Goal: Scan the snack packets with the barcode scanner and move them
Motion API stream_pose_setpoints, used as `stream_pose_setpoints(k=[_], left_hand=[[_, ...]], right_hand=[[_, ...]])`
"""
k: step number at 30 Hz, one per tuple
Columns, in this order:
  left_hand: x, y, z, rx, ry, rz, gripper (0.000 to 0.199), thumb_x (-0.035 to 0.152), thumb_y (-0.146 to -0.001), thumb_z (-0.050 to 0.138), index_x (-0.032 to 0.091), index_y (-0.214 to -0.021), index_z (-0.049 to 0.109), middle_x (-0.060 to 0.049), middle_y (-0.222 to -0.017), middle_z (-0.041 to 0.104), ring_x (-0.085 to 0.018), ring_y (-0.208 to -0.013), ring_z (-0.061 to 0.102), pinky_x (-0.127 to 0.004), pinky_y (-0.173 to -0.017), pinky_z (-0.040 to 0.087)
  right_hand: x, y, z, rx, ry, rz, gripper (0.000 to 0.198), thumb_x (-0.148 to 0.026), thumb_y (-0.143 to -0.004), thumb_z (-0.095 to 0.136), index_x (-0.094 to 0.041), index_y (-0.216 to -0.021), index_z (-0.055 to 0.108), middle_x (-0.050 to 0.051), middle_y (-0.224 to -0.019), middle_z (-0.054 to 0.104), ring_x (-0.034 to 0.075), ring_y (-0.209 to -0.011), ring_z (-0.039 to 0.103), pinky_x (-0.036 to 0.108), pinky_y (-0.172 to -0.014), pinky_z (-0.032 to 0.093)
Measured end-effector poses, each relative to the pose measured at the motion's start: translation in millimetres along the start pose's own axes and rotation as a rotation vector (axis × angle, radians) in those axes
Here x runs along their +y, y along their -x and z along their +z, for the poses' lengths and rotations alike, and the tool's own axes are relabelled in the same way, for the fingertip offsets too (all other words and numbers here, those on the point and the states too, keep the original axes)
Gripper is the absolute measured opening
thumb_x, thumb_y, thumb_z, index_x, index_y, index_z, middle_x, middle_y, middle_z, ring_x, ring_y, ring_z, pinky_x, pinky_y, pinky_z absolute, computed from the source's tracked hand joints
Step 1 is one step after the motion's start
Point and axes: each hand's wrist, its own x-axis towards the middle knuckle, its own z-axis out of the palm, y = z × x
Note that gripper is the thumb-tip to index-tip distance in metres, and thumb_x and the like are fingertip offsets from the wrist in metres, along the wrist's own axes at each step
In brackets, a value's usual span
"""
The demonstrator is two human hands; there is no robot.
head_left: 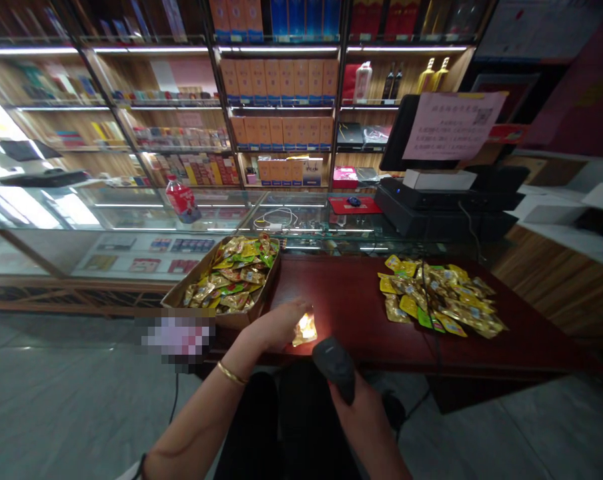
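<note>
My left hand (287,323) is closed on the edge of a small gold snack packet (305,329) at the front of the dark red table. Bright light falls on that packet and washes out its print. In my right hand (364,408) is a black handheld barcode scanner (334,363), its head pointed at the packet from just to the right. A cardboard box (259,308) full of gold, yellow and green packets stands left of my hands. On the right side of the table lies a loose pile of similar packets (439,297).
Behind the table (331,287) runs a glass counter (221,220) with a red-labelled bottle (181,199) and a white cable (276,219). A monitor (401,133) bearing a paper notice stands at the right. A dark cable (424,287) hangs across the packet pile. Stocked shelves line the wall.
</note>
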Motion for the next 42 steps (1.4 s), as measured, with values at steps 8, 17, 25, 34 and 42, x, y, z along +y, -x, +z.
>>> stream_pose_setpoints(k=[8, 17, 25, 34, 42], left_hand=[[1, 1, -4, -0.068, -0.033, 0.044, 0.046, 0.006, -0.071, 0.064, 0.02, -0.114, 0.057, -0.009, -0.11, 0.068, -0.027, -0.1, 0.065, -0.034, -0.086, 0.048], [-1, -2, 2, -0.112, -0.037, 0.046, 0.057, -0.008, -0.067, 0.052, 0.021, -0.117, 0.051, -0.009, -0.122, 0.057, -0.022, -0.103, 0.062, -0.031, -0.089, 0.048], [11, 1, -5, -0.147, -0.053, -0.045, 0.048, 0.001, -0.074, 0.056, 0.023, -0.117, 0.05, -0.008, -0.113, 0.063, -0.023, -0.099, 0.064, -0.03, -0.082, 0.048], [12, 2, -3, -0.129, -0.067, -0.043, 0.04, 0.002, -0.077, 0.054, 0.022, -0.111, 0.053, -0.009, -0.106, 0.069, -0.024, -0.097, 0.066, -0.03, -0.077, 0.047], [14, 1, -1, -0.133, -0.065, -0.075, 0.047, -0.002, -0.072, 0.054, 0.022, -0.112, 0.053, -0.008, -0.107, 0.068, -0.023, -0.096, 0.066, -0.028, -0.076, 0.047]], right_hand=[[3, -2, 7, 0.031, 0.005, -0.035, 0.034, -0.038, -0.088, 0.051, -0.018, -0.11, 0.068, 0.012, -0.101, 0.077, 0.027, -0.099, 0.072, 0.031, -0.085, 0.054], [13, -14, 26, -0.062, -0.049, 0.03, 0.034, -0.037, -0.086, 0.054, -0.017, -0.108, 0.069, 0.012, -0.101, 0.077, 0.027, -0.101, 0.073, 0.03, -0.084, 0.053], [17, -20, 34, -0.049, -0.031, 0.095, 0.038, -0.042, -0.086, 0.052, -0.015, -0.108, 0.069, 0.016, -0.1, 0.077, 0.03, -0.1, 0.073, 0.033, -0.083, 0.054], [21, -25, 33, -0.038, -0.025, 0.076, 0.033, -0.04, -0.087, 0.052, -0.016, -0.105, 0.068, 0.015, -0.097, 0.077, 0.029, -0.097, 0.073, 0.032, -0.078, 0.053], [20, -18, 27, -0.071, -0.032, 0.047, 0.029, -0.034, -0.084, 0.053, -0.019, -0.104, 0.069, 0.012, -0.097, 0.077, 0.027, -0.097, 0.073, 0.03, -0.08, 0.053]])
